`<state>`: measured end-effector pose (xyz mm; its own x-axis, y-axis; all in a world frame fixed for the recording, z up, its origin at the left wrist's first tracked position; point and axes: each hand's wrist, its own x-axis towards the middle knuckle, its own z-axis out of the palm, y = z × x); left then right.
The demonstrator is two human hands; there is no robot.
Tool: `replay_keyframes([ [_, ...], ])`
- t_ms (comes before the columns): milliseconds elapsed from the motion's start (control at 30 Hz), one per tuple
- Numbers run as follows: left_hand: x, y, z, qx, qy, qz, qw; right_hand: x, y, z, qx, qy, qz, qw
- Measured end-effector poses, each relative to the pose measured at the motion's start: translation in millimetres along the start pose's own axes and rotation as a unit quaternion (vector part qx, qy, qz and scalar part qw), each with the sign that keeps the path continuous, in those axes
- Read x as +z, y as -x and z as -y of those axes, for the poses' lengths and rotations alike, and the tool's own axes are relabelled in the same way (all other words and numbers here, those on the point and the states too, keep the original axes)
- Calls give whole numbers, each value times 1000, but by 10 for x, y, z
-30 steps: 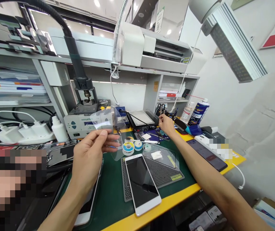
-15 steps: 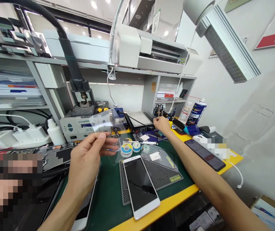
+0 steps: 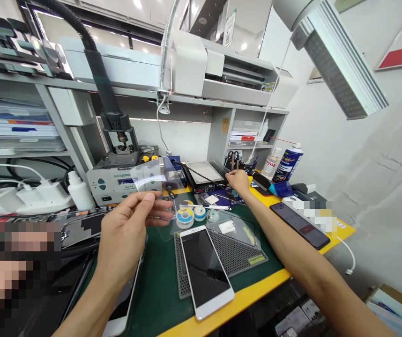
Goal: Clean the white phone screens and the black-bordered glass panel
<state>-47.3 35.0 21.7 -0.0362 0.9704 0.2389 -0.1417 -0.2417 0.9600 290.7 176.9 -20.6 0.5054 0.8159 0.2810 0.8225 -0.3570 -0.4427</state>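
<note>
My left hand pinches a clear film sheet between thumb and fingers, holding it raised over the bench. My right hand reaches to the back of the bench, fingers drawn together beside a dark tool holder with scissors. What those fingers grip, if anything, I cannot make out. Between my arms a white phone with a dark screen lies face up, partly on a grey perforated mat. Behind the phone sit small blue-and-white tape rolls. A clear panel with a small white piece rests on the mat.
A black phone lies at the right edge, near a blue spray can. At the back stand a flat heating plate and a grey control box. Another phone is partly hidden by my left forearm. A lamp hangs upper right.
The view shifts slightly. Both hands stay nearly in place, with the film sheet still in my left hand and my right hand still at the back.
</note>
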Motion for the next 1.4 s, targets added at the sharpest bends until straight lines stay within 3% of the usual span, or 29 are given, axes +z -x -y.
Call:
replay_keyframes([
  [700, 53, 21, -47, -14, -12, -17, 1000, -57, 97, -27, 19, -105, -32, 994],
  [1400, 12, 0, 19, -18, -16, -10, 1000, 89, 9, -123, 8, -170, -43, 985],
])
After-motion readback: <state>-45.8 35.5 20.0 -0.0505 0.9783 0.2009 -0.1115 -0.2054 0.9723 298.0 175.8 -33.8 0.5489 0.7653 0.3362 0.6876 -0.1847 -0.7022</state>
